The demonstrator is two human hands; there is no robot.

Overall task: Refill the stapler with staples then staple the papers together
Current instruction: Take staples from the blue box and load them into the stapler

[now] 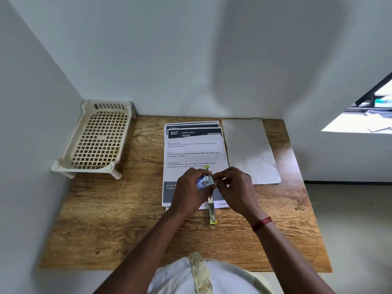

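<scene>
My left hand [191, 189] grips a small blue box of staples [204, 181] above the printed papers [193, 153]. My right hand [234, 187] meets it from the right, its fingertips pinching at the box's open end. What the fingertips hold is too small to make out. Under the hands lies a yellow and metal stapler [212, 213], opened out flat, its near end over the papers' front edge. The stapler's far end [206, 168] peeks out beyond my fingers.
A blank white sheet [250, 149] lies to the right of the printed stack. A beige plastic lattice rack [97, 141] stands in the back left corner of the wooden table [127, 219]. Walls close off the left and back.
</scene>
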